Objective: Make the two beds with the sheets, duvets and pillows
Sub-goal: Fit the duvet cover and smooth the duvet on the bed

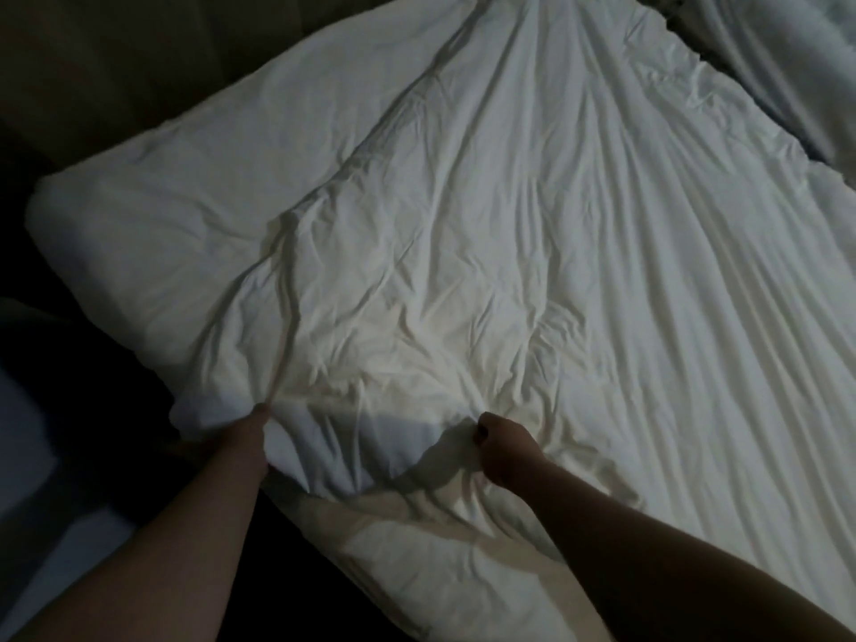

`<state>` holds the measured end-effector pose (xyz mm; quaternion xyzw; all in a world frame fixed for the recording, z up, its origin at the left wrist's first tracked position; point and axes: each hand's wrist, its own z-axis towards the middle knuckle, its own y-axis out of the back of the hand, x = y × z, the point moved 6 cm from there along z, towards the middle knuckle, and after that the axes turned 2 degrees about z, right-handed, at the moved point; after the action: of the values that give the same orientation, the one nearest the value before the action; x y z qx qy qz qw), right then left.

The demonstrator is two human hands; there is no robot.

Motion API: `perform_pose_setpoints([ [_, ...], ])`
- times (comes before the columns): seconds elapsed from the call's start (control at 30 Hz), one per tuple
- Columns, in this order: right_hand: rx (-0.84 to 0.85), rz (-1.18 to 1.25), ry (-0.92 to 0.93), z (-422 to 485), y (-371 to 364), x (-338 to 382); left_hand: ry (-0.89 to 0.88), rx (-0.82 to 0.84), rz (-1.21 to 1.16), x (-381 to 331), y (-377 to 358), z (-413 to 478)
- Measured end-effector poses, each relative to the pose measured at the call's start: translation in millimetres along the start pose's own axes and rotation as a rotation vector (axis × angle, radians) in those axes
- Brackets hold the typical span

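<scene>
At the near edge of the bed (407, 563), my right hand (502, 449) is balled into a fist around a bunch of the duvet (463, 224), knuckles up. My left hand (257, 417) goes in at the duvet's near left corner, where a fold swallows it past the wrist, so I cannot tell whether it grips or lies flat. Both hands work the same short end, the right nearer the middle of the bed, the left at the corner. From them the duvet runs away lengthwise toward the far right corner, creased in long lines along that axis, with a rumpled patch just beyond my hands. I judge the next pull should come straight back toward me. Past the far right edge lies the second bed (787, 62), white bedding on it.
</scene>
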<state>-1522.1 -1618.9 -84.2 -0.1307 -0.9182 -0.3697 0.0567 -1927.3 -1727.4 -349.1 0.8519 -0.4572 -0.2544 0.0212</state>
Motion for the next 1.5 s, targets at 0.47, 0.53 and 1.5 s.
perform_pose_setpoints([
  [0.47, -0.121, 0.128, 0.142, -26.3, 48.0, 116.8, -0.796, -0.572, -0.316, -301.3, 93.4, -218.1],
  [0.53, -0.124, 0.153, 0.201, -26.1, 48.1, 152.5, -0.811, -0.586, -0.337, -322.4, 115.9, -203.1],
  [1.5, 0.076, 0.171, 0.393, 36.6, 30.3, 390.6, -0.289, 0.238, -0.35, -351.1, 133.4, -112.7],
])
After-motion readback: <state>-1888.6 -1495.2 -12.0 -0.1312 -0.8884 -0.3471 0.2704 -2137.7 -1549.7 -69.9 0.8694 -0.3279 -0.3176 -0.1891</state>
